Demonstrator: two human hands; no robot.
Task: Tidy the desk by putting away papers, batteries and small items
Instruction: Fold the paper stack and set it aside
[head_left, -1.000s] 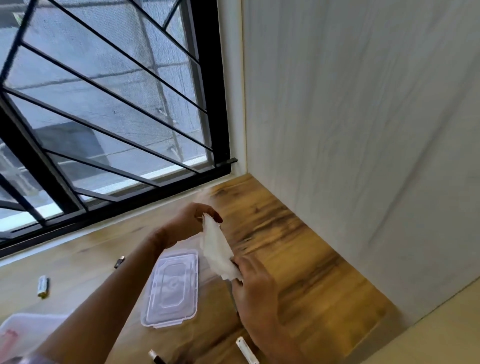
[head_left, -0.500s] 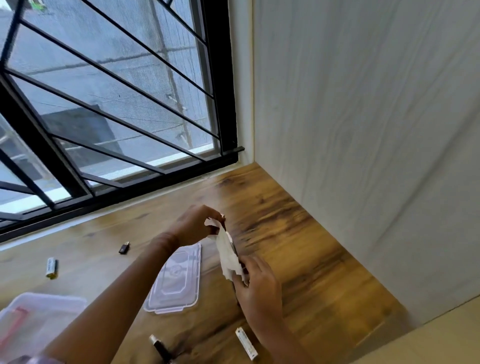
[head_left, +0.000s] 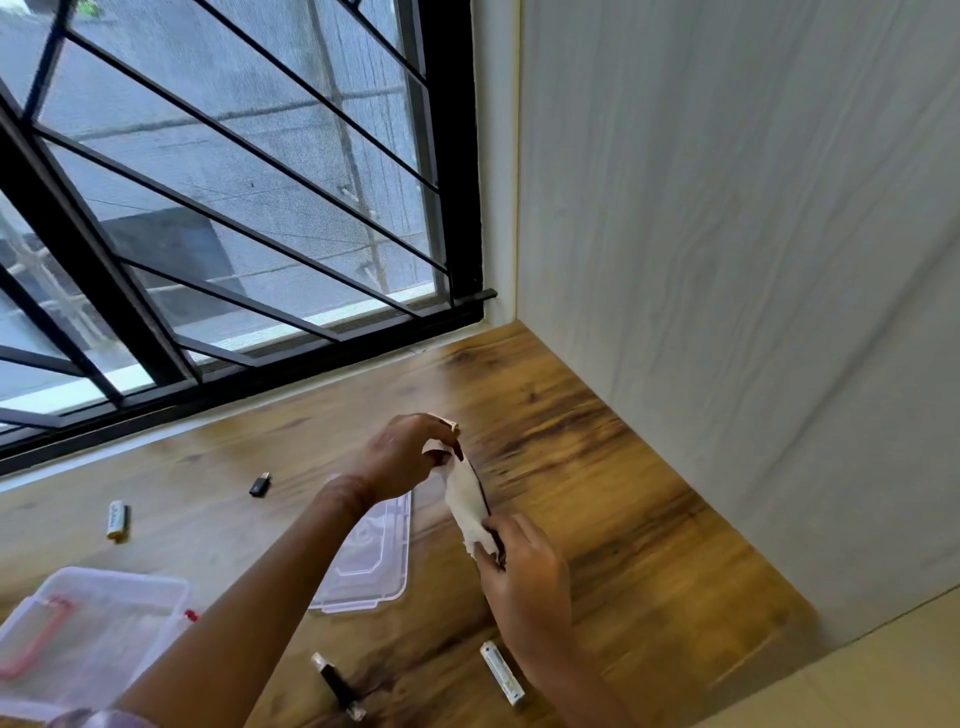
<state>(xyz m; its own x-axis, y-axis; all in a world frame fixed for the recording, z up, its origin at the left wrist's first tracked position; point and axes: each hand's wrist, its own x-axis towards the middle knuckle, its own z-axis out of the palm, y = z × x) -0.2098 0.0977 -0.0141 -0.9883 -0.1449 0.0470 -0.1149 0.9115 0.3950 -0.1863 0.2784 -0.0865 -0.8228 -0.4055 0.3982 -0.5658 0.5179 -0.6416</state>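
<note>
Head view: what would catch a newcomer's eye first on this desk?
The two hands in mid-frame stand out first: the left hand and the right hand pinch a white paper between them above the wooden desk. Beside them a clear lid lies flat, with an open clear box at the lower left. A white battery lies loose at the far left and a second battery by the right wrist.

Folded white paper (head_left: 469, 501) is pinched above the wooden desk (head_left: 649, 519), a white battery (head_left: 501, 672) lying nearby.
</note>
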